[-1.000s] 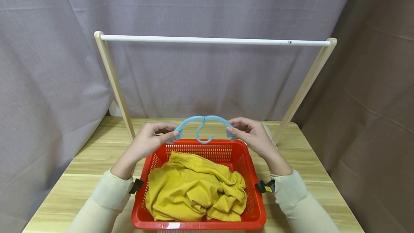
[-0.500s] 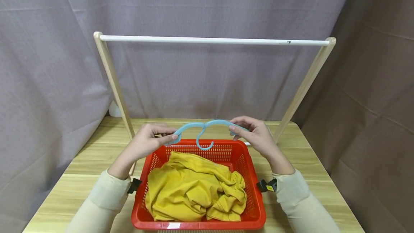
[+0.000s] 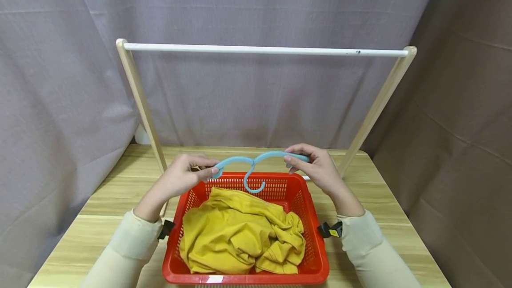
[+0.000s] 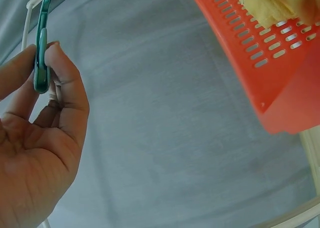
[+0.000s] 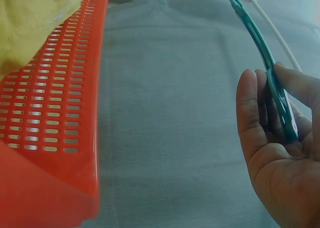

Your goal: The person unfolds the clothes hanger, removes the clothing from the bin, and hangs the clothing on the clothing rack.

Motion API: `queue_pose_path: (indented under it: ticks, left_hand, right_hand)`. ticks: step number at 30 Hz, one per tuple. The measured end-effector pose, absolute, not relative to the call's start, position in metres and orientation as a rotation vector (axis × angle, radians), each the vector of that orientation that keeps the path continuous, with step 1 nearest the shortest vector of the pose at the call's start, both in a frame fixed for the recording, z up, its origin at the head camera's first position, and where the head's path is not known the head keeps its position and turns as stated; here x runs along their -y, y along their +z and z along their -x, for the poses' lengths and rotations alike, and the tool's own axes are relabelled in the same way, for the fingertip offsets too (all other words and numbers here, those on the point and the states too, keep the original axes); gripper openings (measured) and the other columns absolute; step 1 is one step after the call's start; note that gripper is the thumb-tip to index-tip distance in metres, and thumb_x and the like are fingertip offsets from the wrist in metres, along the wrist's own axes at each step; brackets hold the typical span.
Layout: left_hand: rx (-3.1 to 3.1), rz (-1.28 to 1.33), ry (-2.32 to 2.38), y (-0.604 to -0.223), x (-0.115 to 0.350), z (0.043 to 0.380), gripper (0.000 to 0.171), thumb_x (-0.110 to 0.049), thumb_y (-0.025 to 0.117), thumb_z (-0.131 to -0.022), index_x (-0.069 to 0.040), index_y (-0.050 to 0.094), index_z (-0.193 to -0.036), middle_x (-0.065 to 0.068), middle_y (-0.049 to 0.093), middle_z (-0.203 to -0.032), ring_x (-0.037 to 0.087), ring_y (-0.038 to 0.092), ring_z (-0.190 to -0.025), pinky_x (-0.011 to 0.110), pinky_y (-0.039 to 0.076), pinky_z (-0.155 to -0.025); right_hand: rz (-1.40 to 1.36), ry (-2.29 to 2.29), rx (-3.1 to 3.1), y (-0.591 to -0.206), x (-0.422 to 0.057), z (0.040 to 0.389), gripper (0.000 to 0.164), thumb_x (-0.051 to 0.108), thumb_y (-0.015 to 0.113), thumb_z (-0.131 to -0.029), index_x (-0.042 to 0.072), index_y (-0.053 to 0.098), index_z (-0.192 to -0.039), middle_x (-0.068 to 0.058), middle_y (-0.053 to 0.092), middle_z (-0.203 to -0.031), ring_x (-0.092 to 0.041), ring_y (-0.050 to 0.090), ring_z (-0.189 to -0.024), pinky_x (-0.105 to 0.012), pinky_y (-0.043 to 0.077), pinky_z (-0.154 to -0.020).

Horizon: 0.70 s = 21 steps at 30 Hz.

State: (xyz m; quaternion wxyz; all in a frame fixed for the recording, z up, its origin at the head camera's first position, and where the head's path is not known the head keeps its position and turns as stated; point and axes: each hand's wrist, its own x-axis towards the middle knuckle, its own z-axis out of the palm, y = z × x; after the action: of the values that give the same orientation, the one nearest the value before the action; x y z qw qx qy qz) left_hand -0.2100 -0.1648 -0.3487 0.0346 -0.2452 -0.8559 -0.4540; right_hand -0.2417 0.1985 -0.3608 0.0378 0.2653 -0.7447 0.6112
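Observation:
A light blue plastic clothes hanger [image 3: 236,159] is held up in front of me, its hook pointing down toward me over the basket's far rim. My left hand [image 3: 185,173] pinches its left end between thumb and fingers; the left wrist view shows the hanger's tip [image 4: 42,77] between them. With the right hand [image 3: 314,168] I grip the other arm of the hanger, whose end [image 5: 286,118] reaches into the palm in the right wrist view. Below lies a crumpled yellow garment [image 3: 228,230] inside a red plastic basket [image 3: 245,278].
Behind the basket stands a rack with wooden side posts [image 3: 140,101] and a white rail [image 3: 248,49] across the top. Everything rests on a wood-grain table [image 3: 100,217]. Grey curtains [image 3: 256,8] hang at the back and sides.
The hanger's middle and hook have tipped lower toward the basket, and its right arm lies flatter, sitting deeper in my right hand. The basket and garment have stayed put.

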Motion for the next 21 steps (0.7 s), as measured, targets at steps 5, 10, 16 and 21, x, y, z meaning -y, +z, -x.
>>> queue_pose_path:
  ticks: [5,10,16,21]
  left_hand:
    - [2.655,0.744,-1.302,-0.3467,0.1623,0.2084,0.026,-0.017,0.073,-0.093,-0.007,0.076,-0.116,-0.004,0.072,-0.093,0.016,0.058,-0.070,0.030,0.050,-0.061]
    - [2.689,0.733,-1.190,-0.3464,0.1602,0.2074,0.025,-0.015,0.073,-0.092,-0.009,0.077,-0.116,-0.006,0.071,-0.089,0.013,0.053,-0.065,0.029,0.046,-0.057]
    - [2.724,0.744,-1.149,-0.3434,0.1603,0.2072,0.024,-0.012,0.072,-0.091,-0.009,0.077,-0.115,-0.006,0.069,-0.084,0.012,0.051,-0.063,0.029,0.045,-0.057]
    - [2.749,0.776,-1.096,-0.3410,0.1604,0.2075,0.024,-0.008,0.070,-0.092,-0.007,0.077,-0.114,-0.005,0.070,-0.087,0.011,0.053,-0.066,0.030,0.048,-0.062]
  right_hand:
    - [-0.813,1.865,2.291,-0.3611,-0.1980,0.2411,0.020,0.016,0.073,-0.094,0.004,0.071,-0.110,-0.018,0.070,-0.092,-0.029,0.070,-0.074,-0.050,0.059,-0.072]
    - [-0.830,1.837,2.277,-0.3641,-0.1965,0.2417,0.018,0.014,0.072,-0.094,0.004,0.071,-0.109,-0.018,0.070,-0.090,-0.026,0.070,-0.072,-0.049,0.059,-0.070]
    - [-0.827,1.822,2.273,-0.3675,-0.1941,0.2412,0.016,0.009,0.072,-0.094,0.001,0.072,-0.108,-0.019,0.070,-0.089,-0.025,0.070,-0.071,-0.046,0.060,-0.069]
    - [-0.866,1.801,2.288,-0.3677,-0.1931,0.2400,0.016,0.009,0.073,-0.093,0.003,0.073,-0.107,-0.014,0.072,-0.087,-0.024,0.071,-0.071,-0.039,0.061,-0.068]
